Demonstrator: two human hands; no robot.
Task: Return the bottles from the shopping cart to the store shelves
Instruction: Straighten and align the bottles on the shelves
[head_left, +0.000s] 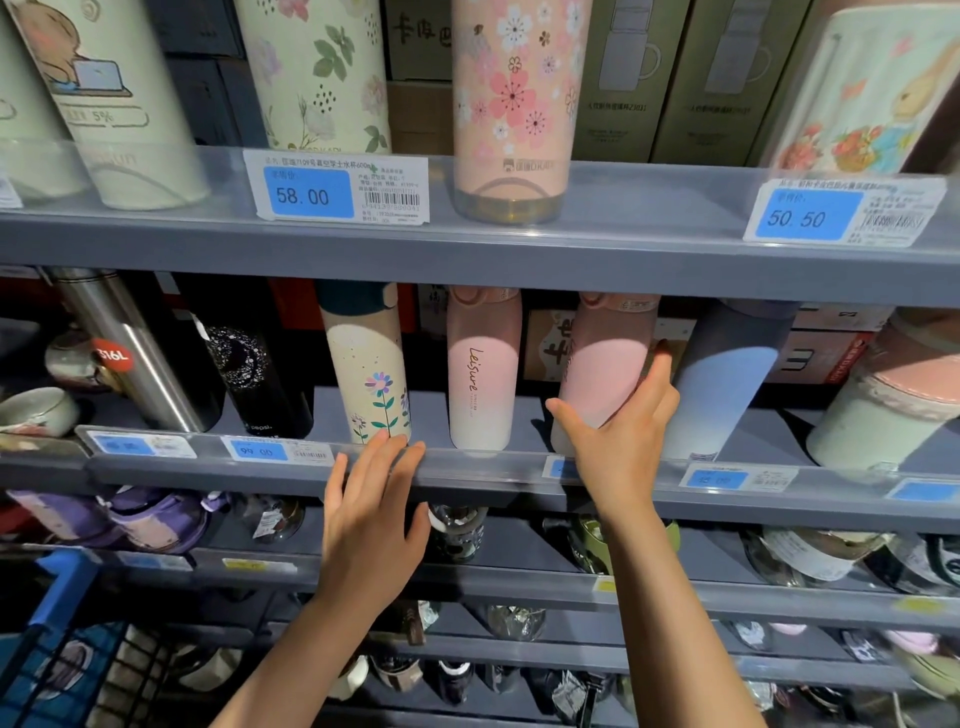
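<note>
On the middle shelf (519, 475), the right hand (621, 441) has a loose, wide grip around a tilted pink bottle (602, 379); the left hand (371, 512) is open, holding nothing; the cart (57, 654) seems to hold more.

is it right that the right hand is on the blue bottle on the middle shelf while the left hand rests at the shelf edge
Not quite. The head view shows the right hand on a pink bottle, its grip loose; the blue bottle stands untouched beside it. The left hand does rest at the middle shelf edge.

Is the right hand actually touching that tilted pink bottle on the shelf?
Touching. The head view shows the right hand with thumb and fingers spread against the tilted pink bottle, no gap visible.
</note>
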